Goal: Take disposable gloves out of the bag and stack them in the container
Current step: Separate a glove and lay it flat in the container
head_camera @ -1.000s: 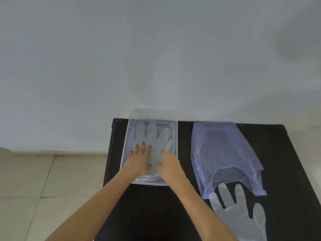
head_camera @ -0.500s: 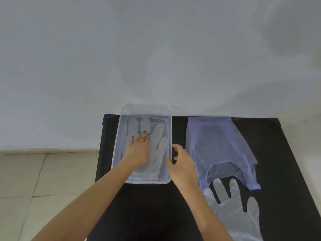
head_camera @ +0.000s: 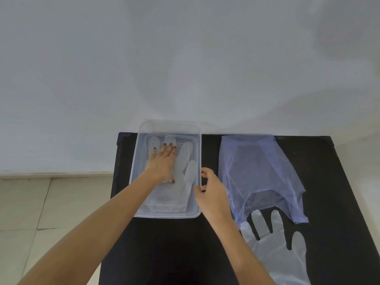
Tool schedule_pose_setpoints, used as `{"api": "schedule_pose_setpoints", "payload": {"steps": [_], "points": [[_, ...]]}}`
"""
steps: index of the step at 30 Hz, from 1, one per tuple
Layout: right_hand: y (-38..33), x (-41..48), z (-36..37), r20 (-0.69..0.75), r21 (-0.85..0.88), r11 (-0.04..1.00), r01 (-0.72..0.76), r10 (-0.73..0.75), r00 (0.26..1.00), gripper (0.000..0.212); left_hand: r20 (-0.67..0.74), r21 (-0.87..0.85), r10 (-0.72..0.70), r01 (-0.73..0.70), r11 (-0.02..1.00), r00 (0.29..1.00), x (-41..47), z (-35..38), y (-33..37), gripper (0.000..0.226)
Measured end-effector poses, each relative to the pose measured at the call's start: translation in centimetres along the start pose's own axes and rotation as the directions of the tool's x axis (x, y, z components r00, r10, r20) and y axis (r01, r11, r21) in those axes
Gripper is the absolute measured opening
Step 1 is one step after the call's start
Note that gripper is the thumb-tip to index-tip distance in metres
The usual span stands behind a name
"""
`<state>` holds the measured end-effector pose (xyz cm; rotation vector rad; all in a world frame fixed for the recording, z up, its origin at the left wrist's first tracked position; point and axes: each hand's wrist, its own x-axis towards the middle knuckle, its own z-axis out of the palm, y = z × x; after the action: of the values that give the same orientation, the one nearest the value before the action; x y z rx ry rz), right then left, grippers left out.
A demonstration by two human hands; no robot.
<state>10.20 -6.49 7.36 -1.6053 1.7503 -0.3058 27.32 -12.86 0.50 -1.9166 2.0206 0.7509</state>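
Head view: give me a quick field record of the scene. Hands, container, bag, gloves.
left hand: flat, palm down on the glove in the container
right hand: open, at the container's right rim, holding nothing
container: clear plastic, on the left part of the black table
glove in container: translucent, lying flat, fingers pointing away from the person
bag: thin bluish plastic, flat on the table, right of the container
loose glove: on the table below the bag, fingertips near the bag's opening, not yet stacked

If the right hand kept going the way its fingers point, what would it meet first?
The right hand points up-left at the container; its fingertips look already at the right wall, so probably that wall first.
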Motion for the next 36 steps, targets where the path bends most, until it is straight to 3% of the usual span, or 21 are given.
{"api": "schedule_pose_setpoints", "payload": {"steps": [5,10,14,28,36], "points": [[0.1,0.1,0.1,0.021,0.039,0.999,-0.033,0.032,0.999,0.049,-0.005,-0.005,0.017,-0.017,1.000,1.000,-0.5,-0.2,-0.2,0.114],[0.2,0.1,-0.2,0.027,0.084,0.994,-0.073,0.071,0.997,0.050,-0.036,0.010,0.021,-0.021,1.000,0.999,-3.0,0.9,1.2,0.095],[0.0,0.1,-0.3,0.023,0.105,0.992,-0.075,0.073,0.997,0.051,-0.030,0.042,0.157,-0.156,0.987,0.987,-5.1,1.9,2.6,0.077],[0.0,0.0,0.0,0.009,0.105,0.990,-0.090,0.089,0.996,0.047,-0.021,0.028,0.189,-0.189,0.982,0.982,-5.7,2.2,3.4,0.063],[0.4,0.1,0.1,0.002,0.108,0.992,-0.072,0.072,0.997,0.044,0.093,0.004,0.214,-0.215,0.977,0.972,-5.8,2.4,3.6,0.061]]}}
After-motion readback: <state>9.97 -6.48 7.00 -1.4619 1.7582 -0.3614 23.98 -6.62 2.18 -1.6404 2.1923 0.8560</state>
